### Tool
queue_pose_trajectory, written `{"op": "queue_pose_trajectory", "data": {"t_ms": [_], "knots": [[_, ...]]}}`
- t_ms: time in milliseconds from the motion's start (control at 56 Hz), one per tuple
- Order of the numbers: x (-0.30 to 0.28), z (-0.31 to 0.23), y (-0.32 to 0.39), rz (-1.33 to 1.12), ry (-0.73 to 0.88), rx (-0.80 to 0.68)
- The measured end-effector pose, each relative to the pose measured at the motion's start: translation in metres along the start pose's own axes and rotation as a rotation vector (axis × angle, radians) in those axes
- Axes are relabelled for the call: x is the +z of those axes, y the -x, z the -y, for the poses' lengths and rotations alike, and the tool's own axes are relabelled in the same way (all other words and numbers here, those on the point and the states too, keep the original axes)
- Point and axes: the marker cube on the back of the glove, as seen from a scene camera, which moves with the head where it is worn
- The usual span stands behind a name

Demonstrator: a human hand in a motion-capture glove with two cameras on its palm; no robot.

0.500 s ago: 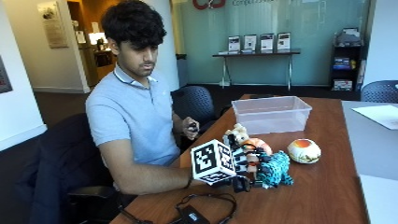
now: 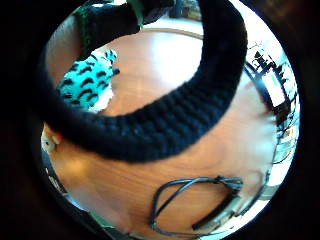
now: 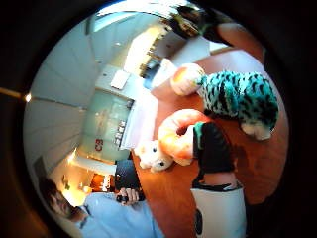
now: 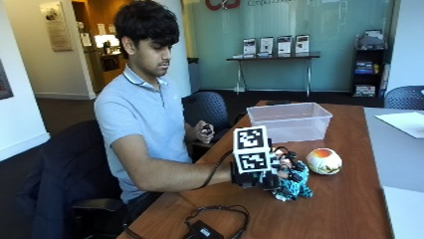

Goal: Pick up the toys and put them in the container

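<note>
My gloved right hand is low over a cluster of toys near the table's front. In the thumb side palm view the thumb is curled against an orange ring toy, which lies on the table beside a small white plush. A curled finger arcs over the wood. The teal plush with black stripes lies just under the fingertips. An orange and white ball sits beyond it. The clear plastic container stands farther back, with nothing showing inside.
A black cable and a small black box lie at the table's near edge. The person's bare left hand holds a small dark object near the chest. A sheet of paper lies at the far right.
The hand has moved up and away from the person onto the toy cluster. It now hides the orange ring and the white plush from the outside view.
</note>
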Motion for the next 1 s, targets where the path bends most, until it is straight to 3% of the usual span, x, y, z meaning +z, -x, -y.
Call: {"op": "queue_pose_trajectory", "data": {"t_ms": [179,304,536,732,1000], "knots": [[0.026,0.027,0.004,-0.160,0.199,-0.012],[0.012,0.044,0.008,-0.081,0.004,-0.078],[-0.069,0.097,0.031,0.025,-0.220,0.013],[-0.112,0.139,0.129,0.101,-0.237,-0.056],[-0.088,0.161,0.314,0.139,-0.023,-0.296]]}}
